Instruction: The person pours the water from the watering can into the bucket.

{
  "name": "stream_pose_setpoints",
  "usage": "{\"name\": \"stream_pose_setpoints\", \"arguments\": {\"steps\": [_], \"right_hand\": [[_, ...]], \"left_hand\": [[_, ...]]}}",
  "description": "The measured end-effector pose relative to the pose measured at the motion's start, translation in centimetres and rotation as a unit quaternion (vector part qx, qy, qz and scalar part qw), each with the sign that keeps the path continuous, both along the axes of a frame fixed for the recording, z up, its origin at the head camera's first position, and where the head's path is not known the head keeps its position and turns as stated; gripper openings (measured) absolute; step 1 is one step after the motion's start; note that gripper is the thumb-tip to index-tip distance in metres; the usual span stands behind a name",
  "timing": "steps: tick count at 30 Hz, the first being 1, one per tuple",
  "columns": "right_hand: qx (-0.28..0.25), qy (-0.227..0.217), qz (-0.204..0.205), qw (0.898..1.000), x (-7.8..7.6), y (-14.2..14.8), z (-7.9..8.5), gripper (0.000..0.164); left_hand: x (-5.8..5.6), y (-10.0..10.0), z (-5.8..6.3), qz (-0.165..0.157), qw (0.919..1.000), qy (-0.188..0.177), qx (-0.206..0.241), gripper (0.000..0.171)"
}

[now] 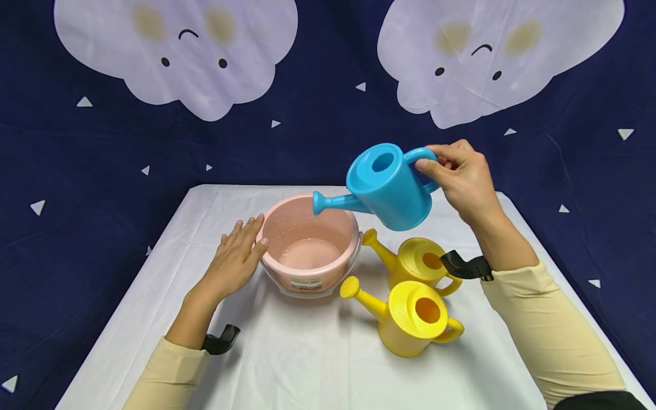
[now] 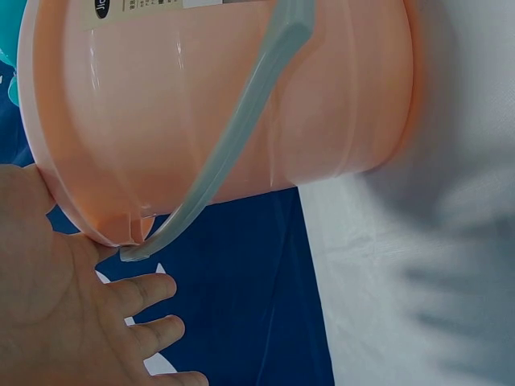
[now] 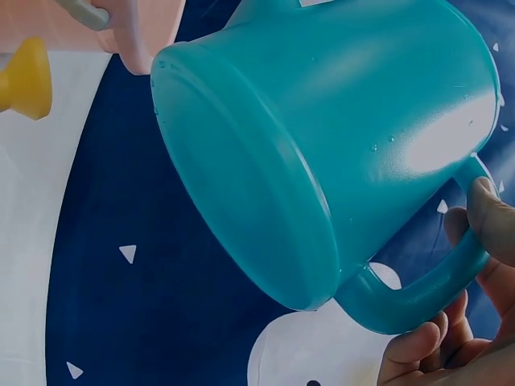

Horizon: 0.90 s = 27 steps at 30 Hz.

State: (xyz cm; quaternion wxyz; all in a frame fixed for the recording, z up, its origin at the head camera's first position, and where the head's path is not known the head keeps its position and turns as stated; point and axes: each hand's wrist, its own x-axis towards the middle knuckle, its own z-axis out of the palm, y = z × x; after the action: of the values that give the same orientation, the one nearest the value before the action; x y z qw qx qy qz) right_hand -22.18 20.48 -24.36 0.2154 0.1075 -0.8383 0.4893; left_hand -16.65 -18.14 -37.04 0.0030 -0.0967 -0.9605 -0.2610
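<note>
A blue watering can (image 1: 394, 191) hangs in the air, tipped to the left, its spout over the pink bucket (image 1: 307, 267). My right hand (image 1: 463, 179) grips the can by its handle (image 3: 426, 289). Water drops cling to the can's side in the right wrist view. Drops also dot the bucket's inner wall, and a little water seems to lie at the bottom. My left hand (image 1: 236, 256) touches the bucket's left rim with fingers straight. In the left wrist view the bucket's grey handle (image 2: 233, 145) hangs down along its side.
Two yellow watering cans, a rear one (image 1: 410, 259) and a front one (image 1: 410, 319), stand right of the bucket with spouts pointing left. A white cloth (image 1: 287, 353) covers the table. Behind it hangs a dark blue curtain (image 1: 328, 142) with clouds and triangles.
</note>
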Motion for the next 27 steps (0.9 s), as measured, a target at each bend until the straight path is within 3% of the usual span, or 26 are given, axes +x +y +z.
{"name": "stream_pose_setpoints", "arguments": {"steps": [27], "right_hand": [[-0.043,-0.021,-0.021,0.999,-0.2,1.4,-0.9,0.038]], "left_hand": [[0.0,-0.1,-0.1,0.0,1.0,0.002,-0.003,0.061]]}}
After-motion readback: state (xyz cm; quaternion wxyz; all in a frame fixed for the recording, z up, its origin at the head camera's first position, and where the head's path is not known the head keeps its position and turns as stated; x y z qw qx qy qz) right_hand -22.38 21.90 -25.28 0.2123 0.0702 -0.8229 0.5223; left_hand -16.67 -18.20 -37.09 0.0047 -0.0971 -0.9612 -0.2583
